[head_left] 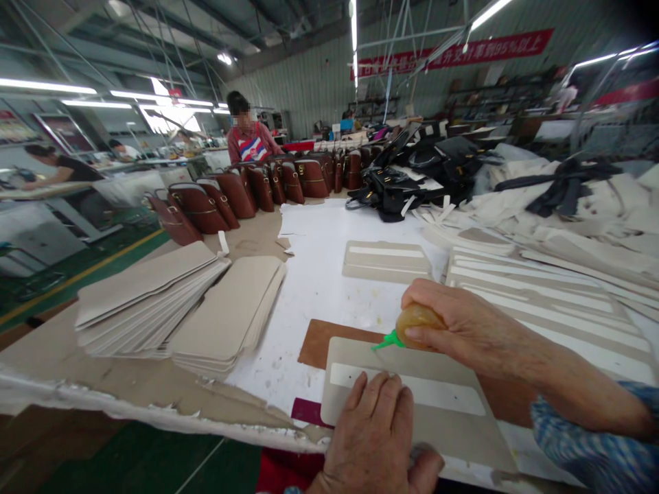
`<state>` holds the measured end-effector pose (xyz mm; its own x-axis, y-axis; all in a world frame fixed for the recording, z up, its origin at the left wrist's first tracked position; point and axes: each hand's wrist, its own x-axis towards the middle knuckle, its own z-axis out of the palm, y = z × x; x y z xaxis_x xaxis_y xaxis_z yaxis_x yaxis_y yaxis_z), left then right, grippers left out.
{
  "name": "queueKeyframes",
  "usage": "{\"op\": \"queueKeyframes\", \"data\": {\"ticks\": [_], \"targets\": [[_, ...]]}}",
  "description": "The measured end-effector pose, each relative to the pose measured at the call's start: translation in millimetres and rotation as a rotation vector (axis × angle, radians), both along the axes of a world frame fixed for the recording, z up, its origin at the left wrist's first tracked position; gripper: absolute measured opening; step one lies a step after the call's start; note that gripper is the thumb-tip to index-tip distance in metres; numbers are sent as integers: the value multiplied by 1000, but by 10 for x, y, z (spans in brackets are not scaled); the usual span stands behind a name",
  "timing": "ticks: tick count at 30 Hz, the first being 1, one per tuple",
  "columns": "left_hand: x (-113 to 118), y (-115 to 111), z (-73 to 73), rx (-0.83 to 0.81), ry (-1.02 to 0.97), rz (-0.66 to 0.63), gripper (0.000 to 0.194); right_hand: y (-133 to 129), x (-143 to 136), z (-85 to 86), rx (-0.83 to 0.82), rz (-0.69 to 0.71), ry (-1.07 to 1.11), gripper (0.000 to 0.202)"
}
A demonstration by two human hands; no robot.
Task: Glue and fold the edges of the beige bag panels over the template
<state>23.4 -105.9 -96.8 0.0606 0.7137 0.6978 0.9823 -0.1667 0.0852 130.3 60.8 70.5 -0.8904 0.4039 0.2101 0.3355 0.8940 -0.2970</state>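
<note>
My right hand [437, 315] is closed around a yellowish glue bottle [416, 321] with a green nozzle [390, 340]. The nozzle tip points down at the upper part of a beige panel [443, 367], touching it or very close. A white strip [435, 394] runs across this panel. With fingers spread, my left hand [373, 432] lies flat on the panel's lower left and covers part of the strip. Under the panel, a brown sheet [320, 345] sticks out at the left and right. A small maroon piece [310, 412] shows at its lower left.
Two stacks of beige panels [229, 305] lie to the left. Strip-bearing panels [540, 309] overlap at the right, and another panel [386, 261] lies ahead. Brown bags [239, 192], black bags [406, 171] and pale scraps [592, 206] line the far side. A co-worker [250, 137] stands behind them.
</note>
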Motion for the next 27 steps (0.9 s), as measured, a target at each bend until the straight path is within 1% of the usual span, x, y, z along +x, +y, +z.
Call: {"op": "queueKeyframes", "data": {"ticks": [5, 8, 17, 20, 27], "targets": [[-7, 11, 11, 9, 3, 6, 55, -27, -50, -10, 15, -14, -43, 8], [-15, 18, 22, 15, 3, 6, 54, -47, -107, -2, 2, 0, -41, 8], [-16, 24, -25, 16, -25, -5, 54, -120, -330, 14, 6, 56, -43, 11], [-13, 20, -20, 20, -18, -4, 54, -107, -295, 12, 9, 46, -55, 10], [-13, 17, 15, 7, 3, 12, 54, -8, -16, 30, -7, -31, -53, 10]]}}
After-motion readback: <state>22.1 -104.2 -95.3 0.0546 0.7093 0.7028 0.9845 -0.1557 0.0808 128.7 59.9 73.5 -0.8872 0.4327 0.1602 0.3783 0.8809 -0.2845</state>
